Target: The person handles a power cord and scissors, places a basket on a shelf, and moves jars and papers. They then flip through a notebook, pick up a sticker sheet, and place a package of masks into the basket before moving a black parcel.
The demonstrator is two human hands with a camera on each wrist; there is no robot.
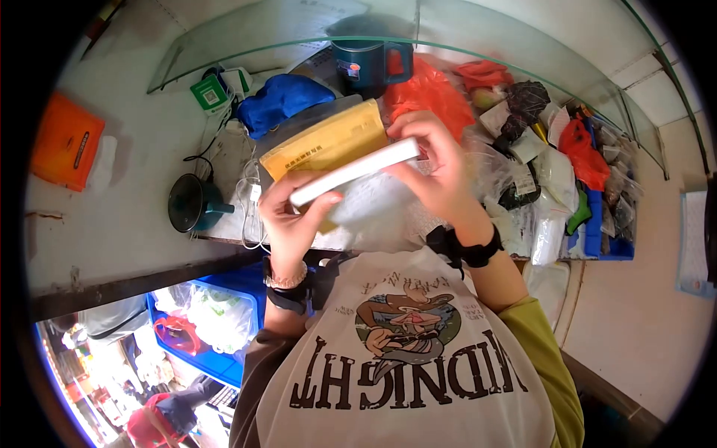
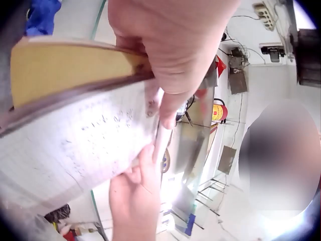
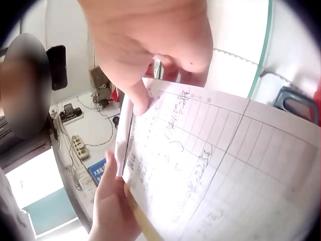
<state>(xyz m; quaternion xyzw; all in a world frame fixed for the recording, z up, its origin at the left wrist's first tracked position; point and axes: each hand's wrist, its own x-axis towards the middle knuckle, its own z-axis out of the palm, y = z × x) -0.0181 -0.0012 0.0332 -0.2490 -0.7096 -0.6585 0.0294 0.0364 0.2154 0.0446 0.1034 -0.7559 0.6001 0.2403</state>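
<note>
We've got both hands gripping one white pad [image 1: 355, 172]: L hand [image 1: 287, 220] pinches its near-left end, R hand [image 1: 437, 168] curls fingers over the far-right end. The pad's held up above the cluttered counter [image 1: 127, 216], edge-on in the head view. Its sheets are ruled, w/ handwriting too blurry to read. Behind it is a yellow card cover [image 1: 325, 142]; can't tell if it's part of the pad or separate.

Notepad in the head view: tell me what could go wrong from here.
1. The left hand and right hand hold the notepad only at its ends, so it may slip onto the crowded counter.
2. The right hand bends the ruled top sheet, which could crease or tear.
3. The mug stands just behind; a swing of the notepad might knock it.
</note>
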